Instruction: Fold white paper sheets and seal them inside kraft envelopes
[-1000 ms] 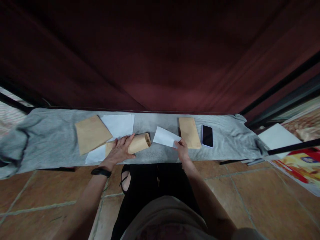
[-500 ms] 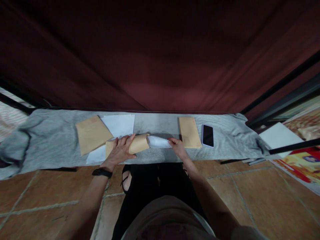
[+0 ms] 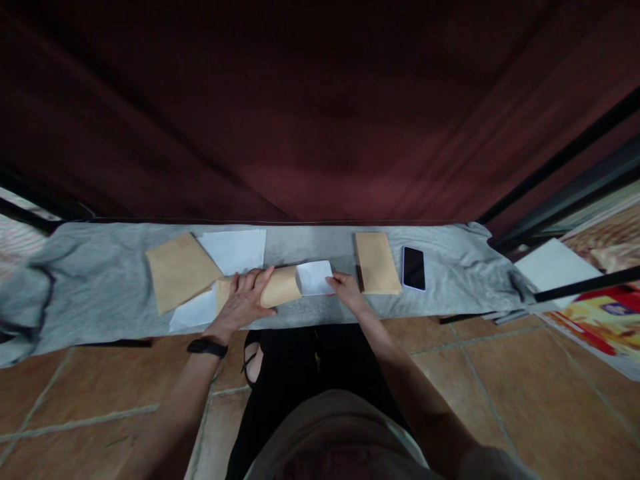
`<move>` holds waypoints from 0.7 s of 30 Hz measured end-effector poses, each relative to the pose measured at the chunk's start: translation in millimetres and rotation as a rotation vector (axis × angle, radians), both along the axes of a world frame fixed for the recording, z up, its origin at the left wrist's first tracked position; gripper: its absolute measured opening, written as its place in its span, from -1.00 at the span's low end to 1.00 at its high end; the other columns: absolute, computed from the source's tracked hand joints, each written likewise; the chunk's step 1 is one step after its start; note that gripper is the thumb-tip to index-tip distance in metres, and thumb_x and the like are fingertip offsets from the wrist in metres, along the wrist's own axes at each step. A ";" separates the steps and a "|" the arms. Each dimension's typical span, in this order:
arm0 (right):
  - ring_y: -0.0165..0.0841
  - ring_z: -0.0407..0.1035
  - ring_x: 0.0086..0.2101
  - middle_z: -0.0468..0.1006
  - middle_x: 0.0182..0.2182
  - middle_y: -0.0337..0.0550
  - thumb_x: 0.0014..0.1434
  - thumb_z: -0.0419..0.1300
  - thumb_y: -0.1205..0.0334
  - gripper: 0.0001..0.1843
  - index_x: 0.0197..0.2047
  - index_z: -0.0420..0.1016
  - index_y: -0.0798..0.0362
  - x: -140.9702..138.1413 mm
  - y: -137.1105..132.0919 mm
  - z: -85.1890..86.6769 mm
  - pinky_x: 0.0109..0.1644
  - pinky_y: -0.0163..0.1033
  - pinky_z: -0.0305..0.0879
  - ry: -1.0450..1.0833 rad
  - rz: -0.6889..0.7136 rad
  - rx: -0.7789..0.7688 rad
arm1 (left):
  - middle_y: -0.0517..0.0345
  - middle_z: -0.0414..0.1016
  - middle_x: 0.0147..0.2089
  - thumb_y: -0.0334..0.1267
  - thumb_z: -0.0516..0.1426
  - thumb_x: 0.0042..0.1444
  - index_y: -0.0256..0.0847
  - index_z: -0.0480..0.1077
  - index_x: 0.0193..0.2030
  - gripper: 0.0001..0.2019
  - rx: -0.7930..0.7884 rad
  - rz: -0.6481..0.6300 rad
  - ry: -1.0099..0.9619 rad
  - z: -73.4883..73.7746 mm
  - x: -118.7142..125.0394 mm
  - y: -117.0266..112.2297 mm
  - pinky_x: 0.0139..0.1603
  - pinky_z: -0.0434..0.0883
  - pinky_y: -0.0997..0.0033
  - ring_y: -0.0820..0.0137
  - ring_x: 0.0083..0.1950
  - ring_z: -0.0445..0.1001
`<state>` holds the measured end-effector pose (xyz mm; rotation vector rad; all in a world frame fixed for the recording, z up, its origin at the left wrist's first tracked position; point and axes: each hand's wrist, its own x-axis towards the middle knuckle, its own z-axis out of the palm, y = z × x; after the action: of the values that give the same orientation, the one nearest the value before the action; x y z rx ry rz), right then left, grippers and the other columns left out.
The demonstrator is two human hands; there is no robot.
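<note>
A brown paper envelope (image 3: pixel 281 286) lies across the middle of the cloth, its mouth bowed open to the right. My left hand (image 3: pixel 245 297) grips it from above, fingers over the far edge and thumb at the near edge. Out of the mouth sticks a folded sheet of white paper (image 3: pixel 314 277); how far its other end reaches inside is hidden. My right hand (image 3: pixel 345 288) is closed in a pinch on the paper's right end. Beside my left hand, another brown envelope (image 3: pixel 183 272) overlaps loose white sheets (image 3: pixel 237 250).
A stack of brown envelopes (image 3: pixel 378 263) and a phone (image 3: pixel 413 269) lie to the right on the grey cloth (image 3: pixel 455 273) covering a narrow bench. Behind it hangs a dark red curtain (image 3: pixel 320 153). A white board and a colourful printed box (image 3: pixel 605 323) stand at far right.
My right hand has moved left, pushing the white paper further into the envelope, so less of it shows. The left hand keeps its hold on the envelope.
</note>
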<state>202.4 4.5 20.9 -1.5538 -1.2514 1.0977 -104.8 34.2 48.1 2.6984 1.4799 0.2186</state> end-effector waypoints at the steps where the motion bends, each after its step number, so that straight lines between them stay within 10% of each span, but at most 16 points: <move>1: -0.39 0.36 -0.49 0.45 -0.56 -0.30 0.19 0.14 0.03 -0.66 -0.46 0.54 0.07 -2.5 -0.2 0.0 -0.42 -0.32 0.36 0.000 0.001 -0.004 | -0.23 0.16 0.38 -0.02 0.37 -0.08 -0.08 -0.25 0.56 0.18 0.003 -0.006 -0.003 0.2 2.2 0.0 0.46 -0.12 -0.27 -0.12 0.40 0.16; 13: -0.33 0.48 -0.19 0.58 -0.41 -0.24 0.21 0.21 0.22 -0.73 -0.51 0.56 -0.02 -24.9 0.6 8.3 -0.02 -0.29 0.37 -0.132 0.012 -0.013 | -0.21 0.12 0.42 -0.02 0.36 -0.05 -0.06 -0.25 0.56 0.15 -0.008 -0.064 -0.044 5.8 27.5 -3.0 0.47 -0.14 -0.26 -0.10 0.46 0.09; 21: -0.38 0.47 -0.39 0.55 -0.52 -0.30 0.24 0.18 0.21 -0.68 -0.55 0.53 -0.03 -33.3 -0.2 4.1 -0.30 -0.35 0.33 -0.144 0.033 -0.118 | -0.24 0.16 0.40 -0.05 0.35 -0.02 -0.08 -0.25 0.56 0.13 -0.004 -0.097 -0.049 6.4 35.0 -7.2 0.47 -0.12 -0.26 -0.11 0.46 0.10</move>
<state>169.1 4.3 25.1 -1.7328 -1.3331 1.1144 -69.8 27.0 54.6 2.7321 1.3313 0.2743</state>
